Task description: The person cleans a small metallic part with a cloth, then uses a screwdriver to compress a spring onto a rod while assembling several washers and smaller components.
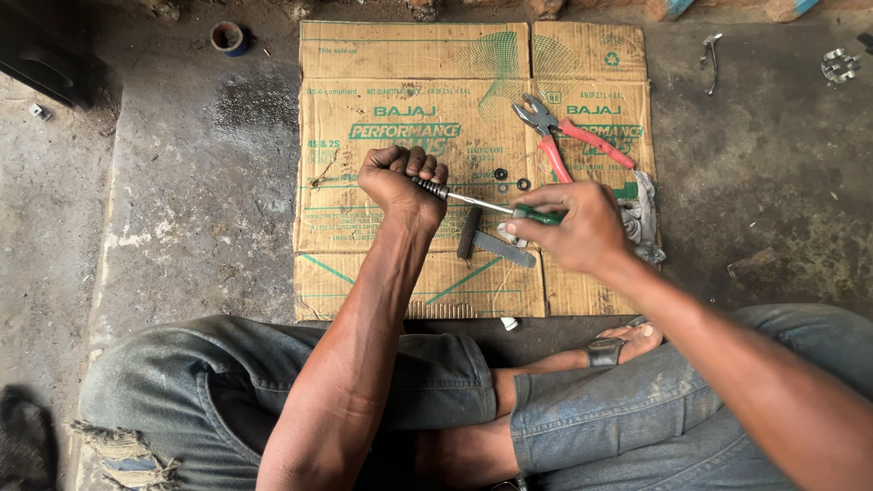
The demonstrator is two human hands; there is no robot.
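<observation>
Sitting cross-legged on the concrete floor point(200, 209), the person works over a flattened cardboard sheet point(382, 264). The left hand point(400, 177) is clenched in a tight fist around a dark ribbed part point(430, 188), only its end showing past the fingers. The right hand point(577, 223) pinches the green handle of a screwdriver point(509, 209), whose thin metal shaft runs left and meets that ribbed part; both are held just above the middle of the cardboard. Below the shaft, a hammer point(486, 241) lies flat on the sheet, its head to the left. Farther off, red-handled pliers point(568, 141) rest with the jaws pointing left, and two small black rings point(511, 178) sit near them. A grey rag point(644, 214) is bunched at the sheet's right edge, partly behind the right hand. Well apart, at the far left, a small blue ring point(227, 37) sits on the floor.
</observation>
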